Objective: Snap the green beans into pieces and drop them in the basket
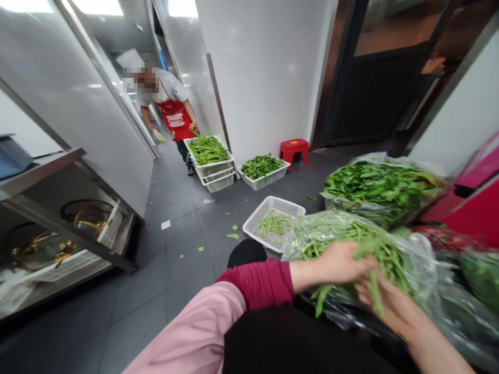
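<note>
Green vegetable stems (384, 257) with some leaf hang between my two hands, over an open clear plastic bag (312, 226) full of the same stems. My left hand (343, 264) comes in from the left with its fingers closed on the stems. Just right of it and lower, my right hand (390, 301) is also closed around them, its fingers partly blurred. Beyond the bag, a white basket (253, 221) on the floor holds a few cut green pieces (275, 223).
Another bag of leafy greens (378, 182) lies behind. Farther off are a basket of leaves (268, 180), stacked baskets (218, 182) and a red stool (294, 148). A person in a red apron (175, 119) bends near the stack. A metal shelf (42, 171) stands left.
</note>
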`<state>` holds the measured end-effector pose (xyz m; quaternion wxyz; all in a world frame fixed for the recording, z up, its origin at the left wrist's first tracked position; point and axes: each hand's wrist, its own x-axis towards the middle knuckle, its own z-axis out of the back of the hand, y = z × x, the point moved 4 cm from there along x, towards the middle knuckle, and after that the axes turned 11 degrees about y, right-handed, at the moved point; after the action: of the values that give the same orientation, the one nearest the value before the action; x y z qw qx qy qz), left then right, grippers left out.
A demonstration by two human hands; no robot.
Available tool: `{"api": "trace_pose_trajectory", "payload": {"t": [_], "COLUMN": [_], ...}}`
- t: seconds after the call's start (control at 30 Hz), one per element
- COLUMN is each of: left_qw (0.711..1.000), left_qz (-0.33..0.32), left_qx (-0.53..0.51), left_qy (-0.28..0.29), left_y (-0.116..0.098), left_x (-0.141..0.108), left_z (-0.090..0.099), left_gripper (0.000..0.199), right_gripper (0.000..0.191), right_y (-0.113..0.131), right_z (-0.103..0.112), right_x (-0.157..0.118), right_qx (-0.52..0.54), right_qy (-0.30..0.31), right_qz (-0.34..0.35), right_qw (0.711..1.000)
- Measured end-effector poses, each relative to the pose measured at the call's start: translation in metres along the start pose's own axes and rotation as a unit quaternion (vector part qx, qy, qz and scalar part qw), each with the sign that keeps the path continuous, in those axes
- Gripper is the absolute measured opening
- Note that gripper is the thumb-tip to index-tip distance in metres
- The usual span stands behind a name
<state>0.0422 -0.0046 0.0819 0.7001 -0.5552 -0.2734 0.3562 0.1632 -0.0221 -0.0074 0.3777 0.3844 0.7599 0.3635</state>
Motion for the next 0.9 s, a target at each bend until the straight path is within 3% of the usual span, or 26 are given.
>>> {"api": "trace_pose_trajectory", "payload": {"t": [0.07,0.13,0.2,0.3,0.37,0.5,0.63,0.9], "left_qw": [0.989,0.971,0.953,0.940,0.941,0.950,0.973,0.982], "left_qz": [0.055,0.071,0.079,0.076,0.066,0.067,0.042,0.080], "left_qx": [-0.134,-0.221,-0.287,-0.333,-0.332,-0.304,-0.216,-0.169], "left_qy": [0.026,0.052,0.059,0.015,-0.009,-0.002,-0.070,-0.020], "left_y": [0.017,0.030,0.041,0.048,0.047,0.040,0.039,0.049], "left_x": [0.010,0.018,0.024,0.034,0.039,0.047,0.047,0.047], "left_z": [0.007,0.012,0.018,0.033,0.041,0.046,0.051,0.046], "left_gripper": [0.015,0.021,0.025,0.029,0.032,0.034,0.026,0.024], "right_gripper": [0.030,0.026,0.023,0.025,0.025,0.020,0.020,0.027], "right_y": [-0.004,-0.003,-0.002,0.000,0.000,-0.004,-0.006,-0.006], "right_z": [-0.026,-0.044,-0.048,-0.045,-0.044,-0.046,-0.041,-0.041], "right_x": [-0.004,-0.003,0.001,0.002,-0.001,-0.006,-0.003,-0.007], "right_qx": [0.114,0.187,0.215,0.219,0.204,0.174,0.184,0.145], "right_qy": [0.083,0.128,0.133,0.131,0.132,0.130,0.088,0.071], "right_qz": [-0.030,-0.019,-0.010,-0.012,-0.011,-0.026,-0.035,0.003], "right_qw": [0.990,0.974,0.968,0.967,0.970,0.976,0.978,0.987]}}
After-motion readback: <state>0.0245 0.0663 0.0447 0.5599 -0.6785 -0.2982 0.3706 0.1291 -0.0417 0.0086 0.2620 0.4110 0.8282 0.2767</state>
